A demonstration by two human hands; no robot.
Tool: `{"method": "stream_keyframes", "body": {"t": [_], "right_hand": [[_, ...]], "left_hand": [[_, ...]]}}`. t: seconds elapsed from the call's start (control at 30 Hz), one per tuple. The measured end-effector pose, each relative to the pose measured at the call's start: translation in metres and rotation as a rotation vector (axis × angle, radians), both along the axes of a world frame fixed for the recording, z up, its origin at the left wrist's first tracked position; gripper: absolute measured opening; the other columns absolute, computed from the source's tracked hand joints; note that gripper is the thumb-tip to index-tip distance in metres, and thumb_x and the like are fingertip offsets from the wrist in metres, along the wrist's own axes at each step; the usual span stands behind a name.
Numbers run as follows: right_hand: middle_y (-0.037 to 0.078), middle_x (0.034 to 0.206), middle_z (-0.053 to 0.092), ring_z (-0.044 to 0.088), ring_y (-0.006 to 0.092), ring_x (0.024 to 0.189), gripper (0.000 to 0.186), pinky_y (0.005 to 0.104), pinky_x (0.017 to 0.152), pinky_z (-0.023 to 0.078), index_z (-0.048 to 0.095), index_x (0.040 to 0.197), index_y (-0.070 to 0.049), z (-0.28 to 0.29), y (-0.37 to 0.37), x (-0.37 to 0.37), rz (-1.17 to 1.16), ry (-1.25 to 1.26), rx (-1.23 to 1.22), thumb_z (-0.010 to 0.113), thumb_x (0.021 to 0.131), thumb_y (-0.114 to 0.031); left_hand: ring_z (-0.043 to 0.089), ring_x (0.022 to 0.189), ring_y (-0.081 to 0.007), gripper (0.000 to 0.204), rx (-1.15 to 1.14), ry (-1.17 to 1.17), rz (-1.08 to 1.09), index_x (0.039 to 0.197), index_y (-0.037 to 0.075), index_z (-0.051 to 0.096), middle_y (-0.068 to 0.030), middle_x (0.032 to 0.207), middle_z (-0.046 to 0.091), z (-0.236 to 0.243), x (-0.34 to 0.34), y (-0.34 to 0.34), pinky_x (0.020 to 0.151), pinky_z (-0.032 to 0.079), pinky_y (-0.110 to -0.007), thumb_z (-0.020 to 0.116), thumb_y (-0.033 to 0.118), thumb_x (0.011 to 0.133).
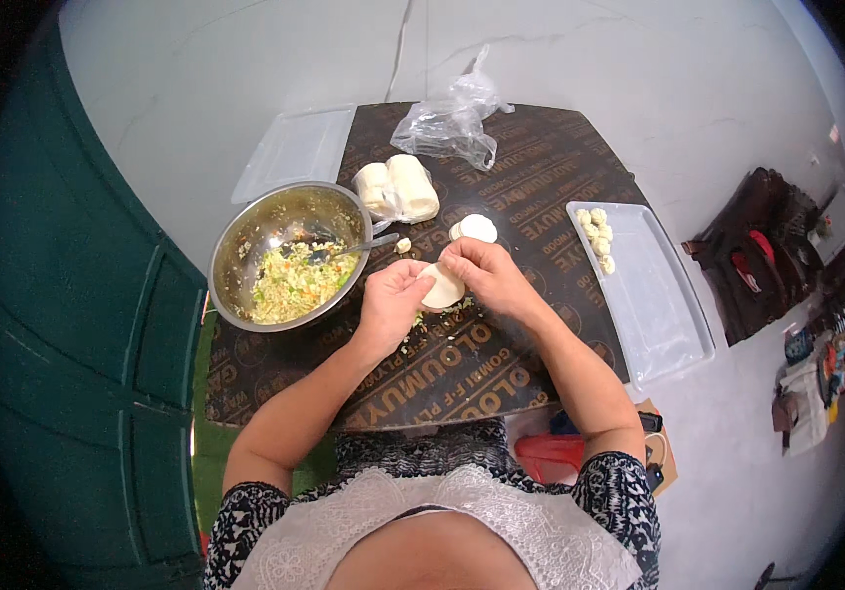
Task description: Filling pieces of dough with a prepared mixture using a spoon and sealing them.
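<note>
A round white dumpling wrapper (444, 288) is held up between my two hands above the dark table. My left hand (392, 301) pinches its left edge between thumb and fingers. At the upper right edge, the fingertips of my right hand (487, 274) close on the same wrapper. Just beyond my hands lies a small stack of round wrappers (477, 228). To the left stands a metal bowl (229, 295) of chopped vegetable filling (290, 285). A spoon (368, 244) rests in it, its handle over the rim toward my left hand.
Stacked wrappers in a plastic bag (411, 187) lie behind the bowl. A crumpled clear bag (452, 123) sits at the far edge. On the right, a translucent tray (654, 315) holds several pleated dumplings (600, 236). Another translucent tray or lid (295, 152) lies far left. Filling crumbs dot the table.
</note>
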State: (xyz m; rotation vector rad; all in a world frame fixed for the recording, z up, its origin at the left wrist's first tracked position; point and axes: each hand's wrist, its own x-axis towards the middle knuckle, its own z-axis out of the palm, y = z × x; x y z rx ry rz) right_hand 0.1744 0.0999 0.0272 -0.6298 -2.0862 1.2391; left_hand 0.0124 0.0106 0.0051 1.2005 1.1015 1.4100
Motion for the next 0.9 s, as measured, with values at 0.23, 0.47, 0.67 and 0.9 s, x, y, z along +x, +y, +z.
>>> {"method": "stream_keyframes", "body": {"t": [0.23,0.47,0.67,0.9], "right_hand": [[0.003,0.065,0.055,0.049,0.0083,0.063,0.018,0.0284,0.057,0.042,0.06,0.084,0.0,-0.023,-0.002,-0.001,-0.102,0.029,-0.028,0.06,0.091,-0.016],[-0.005,0.071,0.055,0.047,0.0037,0.067,0.019,0.0222,0.059,0.04,0.06,0.082,-0.001,-0.019,0.006,0.006,-0.063,-0.035,-0.081,0.059,0.093,-0.016],[0.003,0.067,0.057,0.048,0.007,0.064,0.023,0.0268,0.056,0.041,0.059,0.083,0.0,-0.016,-0.001,0.003,0.027,0.016,-0.171,0.061,0.091,-0.022],[0.001,0.065,0.055,0.048,0.0076,0.063,0.024,0.0268,0.056,0.041,0.057,0.08,0.0,-0.018,0.002,0.007,-0.035,0.039,-0.161,0.061,0.091,-0.021]], "left_hand": [[0.068,0.082,-0.0218,0.016,-0.05,-0.239,0.112,0.102,-0.009,0.053,-0.0167,0.096,0.064,0.003,0.008,-0.005,0.071,0.061,-0.033,0.051,0.004,0.094],[0.068,0.082,-0.0263,0.016,-0.12,-0.249,0.008,0.104,-0.008,0.05,-0.0195,0.098,0.063,0.005,0.007,-0.007,0.073,0.061,-0.035,0.051,0.003,0.093],[0.069,0.079,-0.0266,0.014,-0.098,-0.138,-0.026,0.103,-0.007,0.048,-0.0199,0.096,0.063,0.009,0.012,-0.011,0.068,0.06,-0.032,0.048,0.003,0.094],[0.069,0.079,-0.027,0.01,-0.078,-0.225,0.053,0.1,-0.005,0.046,-0.021,0.097,0.063,0.01,0.017,-0.012,0.069,0.061,-0.035,0.047,0.004,0.095]]}}
